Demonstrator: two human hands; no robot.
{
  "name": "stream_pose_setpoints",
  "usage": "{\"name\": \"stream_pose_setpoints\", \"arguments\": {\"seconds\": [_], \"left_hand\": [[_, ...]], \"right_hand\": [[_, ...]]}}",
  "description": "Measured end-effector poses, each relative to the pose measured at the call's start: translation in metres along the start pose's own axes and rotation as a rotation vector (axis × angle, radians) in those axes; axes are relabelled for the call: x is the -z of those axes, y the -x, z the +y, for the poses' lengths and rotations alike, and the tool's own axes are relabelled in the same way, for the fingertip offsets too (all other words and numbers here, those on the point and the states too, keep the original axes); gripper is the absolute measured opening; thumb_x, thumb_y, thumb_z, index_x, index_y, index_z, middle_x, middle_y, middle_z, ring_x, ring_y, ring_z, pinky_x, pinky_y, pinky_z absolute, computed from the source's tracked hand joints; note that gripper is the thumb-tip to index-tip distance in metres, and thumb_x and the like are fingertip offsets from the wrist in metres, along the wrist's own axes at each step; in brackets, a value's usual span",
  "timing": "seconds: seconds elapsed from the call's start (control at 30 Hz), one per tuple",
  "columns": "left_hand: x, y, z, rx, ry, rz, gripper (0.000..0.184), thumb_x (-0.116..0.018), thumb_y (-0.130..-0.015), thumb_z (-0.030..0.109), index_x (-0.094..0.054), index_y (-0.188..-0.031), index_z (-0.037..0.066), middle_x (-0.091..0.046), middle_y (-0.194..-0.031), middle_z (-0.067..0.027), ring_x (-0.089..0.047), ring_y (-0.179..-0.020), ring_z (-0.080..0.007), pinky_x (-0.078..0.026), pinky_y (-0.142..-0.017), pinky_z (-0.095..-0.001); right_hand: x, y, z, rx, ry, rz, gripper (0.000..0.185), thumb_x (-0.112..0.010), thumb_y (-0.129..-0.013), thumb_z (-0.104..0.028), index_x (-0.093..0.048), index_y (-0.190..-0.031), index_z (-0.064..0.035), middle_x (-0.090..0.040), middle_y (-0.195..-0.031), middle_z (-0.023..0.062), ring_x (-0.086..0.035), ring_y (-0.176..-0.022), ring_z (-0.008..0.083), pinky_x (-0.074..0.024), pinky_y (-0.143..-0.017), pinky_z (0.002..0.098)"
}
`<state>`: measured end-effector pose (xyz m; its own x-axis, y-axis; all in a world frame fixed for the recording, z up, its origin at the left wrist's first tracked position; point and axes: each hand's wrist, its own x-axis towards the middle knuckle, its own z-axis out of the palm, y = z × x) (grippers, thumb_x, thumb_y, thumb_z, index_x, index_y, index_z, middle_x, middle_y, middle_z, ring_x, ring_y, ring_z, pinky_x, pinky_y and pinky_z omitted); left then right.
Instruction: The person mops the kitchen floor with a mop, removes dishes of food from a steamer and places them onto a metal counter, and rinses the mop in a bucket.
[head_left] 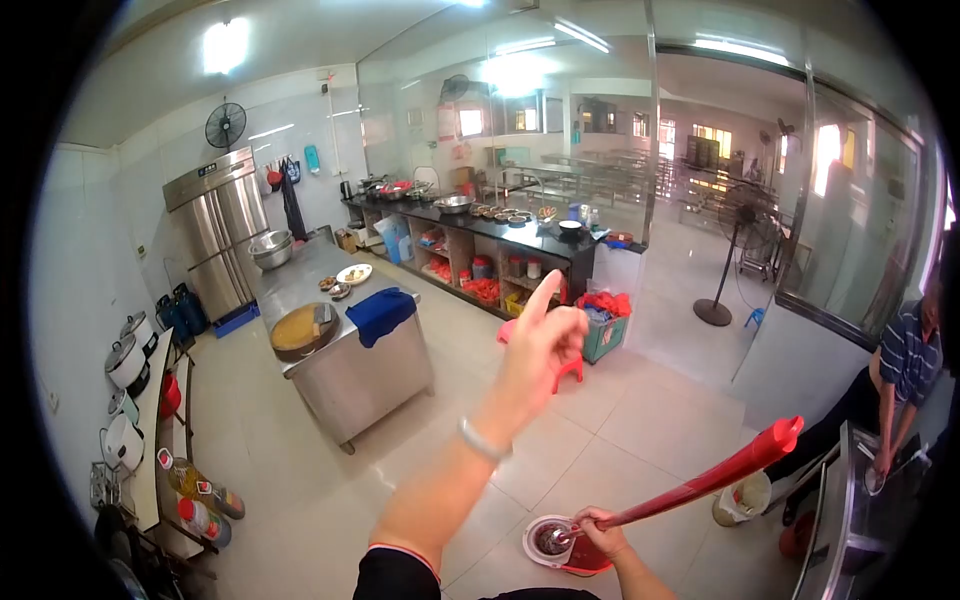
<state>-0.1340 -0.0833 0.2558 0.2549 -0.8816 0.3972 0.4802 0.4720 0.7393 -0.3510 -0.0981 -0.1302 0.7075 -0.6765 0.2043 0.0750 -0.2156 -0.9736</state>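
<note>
My left hand is raised in the middle of the view, with its index finger stretched up and the other fingers partly curled. It holds nothing and wears a pale bracelet at the wrist. Low in the view, my right hand is wrapped round the lower part of a red mop handle. The handle slants up to the right. Its metal lower end goes into the round basket of a red and white mop bucket on the floor. The mop head is mostly hidden inside the basket.
A steel worktable with a round chopping board stands left of centre. Behind is a long black counter. A person works at a steel sink at right, near a white bucket. Oil bottles stand at left.
</note>
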Motion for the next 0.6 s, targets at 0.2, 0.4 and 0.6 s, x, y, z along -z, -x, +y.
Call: {"name": "stream_pose_setpoints", "arguments": {"seconds": [0.2,0.4,0.6], "left_hand": [[0.067,-0.095,-0.029,0.245,-0.365,0.137,0.083,-0.054,-0.085,0.010,-0.001,-0.150,0.010,-0.059,-0.077,0.0003,-0.048,-0.060,-0.0066,-0.036,-0.050,-0.0231],[0.074,-0.123,-0.036,0.329,-0.425,0.229,0.085,-0.057,-0.083,0.013,-0.004,-0.149,0.018,-0.058,-0.077,0.0009,-0.048,-0.060,-0.0056,-0.035,-0.050,-0.0216],[0.082,-0.142,-0.035,0.324,-0.443,0.264,0.083,-0.058,-0.082,0.012,-0.008,-0.148,0.018,-0.059,-0.077,0.0001,-0.049,-0.058,-0.0061,-0.036,-0.048,-0.0219]], "right_hand": [[0.001,0.016,-0.005,0.016,0.060,0.012,0.015,-0.050,-0.089,-0.007,-0.062,-0.088,0.0007,-0.065,-0.085,0.0065,-0.059,-0.081,0.0132,-0.0488,-0.075,0.0280],[-0.006,0.028,-0.005,-0.011,0.055,0.005,0.016,-0.051,-0.091,-0.010,-0.063,-0.087,-0.0002,-0.065,-0.085,0.0055,-0.058,-0.076,0.0110,-0.0489,-0.071,0.0268],[0.001,0.027,0.024,0.047,0.040,-0.031,0.015,-0.050,-0.091,-0.008,-0.063,-0.092,-0.0012,-0.063,-0.085,0.0048,-0.058,-0.079,0.0106,-0.0486,-0.072,0.0263]]}}
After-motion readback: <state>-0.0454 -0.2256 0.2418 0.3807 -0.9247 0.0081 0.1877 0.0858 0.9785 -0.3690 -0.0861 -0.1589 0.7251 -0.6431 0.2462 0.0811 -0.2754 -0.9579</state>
